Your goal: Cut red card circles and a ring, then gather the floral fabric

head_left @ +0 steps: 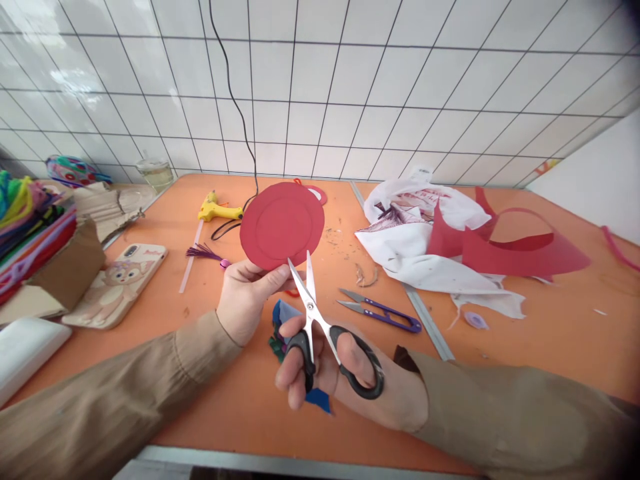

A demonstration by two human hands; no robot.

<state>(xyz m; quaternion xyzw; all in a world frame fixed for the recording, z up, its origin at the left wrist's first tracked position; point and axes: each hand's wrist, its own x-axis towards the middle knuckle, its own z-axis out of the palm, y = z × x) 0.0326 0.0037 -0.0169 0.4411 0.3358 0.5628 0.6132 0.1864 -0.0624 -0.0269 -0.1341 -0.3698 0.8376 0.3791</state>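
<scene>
A round red disc (283,225) with a faint inner ring is raised above the orange table, its lower edge pinched between the thumb and fingers of my left hand (246,293). My right hand (345,373) has its thumb and fingers through the black handles of a pair of scissors (311,307). The scissors' blades are parted and point up at the disc's lower edge. Beneath and behind my right hand lie pieces of blue material (319,399), partly hidden. Purple thread snips (383,313) rest just right of the scissors.
A yellow glue gun (218,209), a purple tassel (205,253) and a phone (120,283) lie on the left. Colourful pipe cleaners fill a cardboard box (80,267) at the far left. On the right are a white plastic bag (410,260) and cut red sheets (520,257).
</scene>
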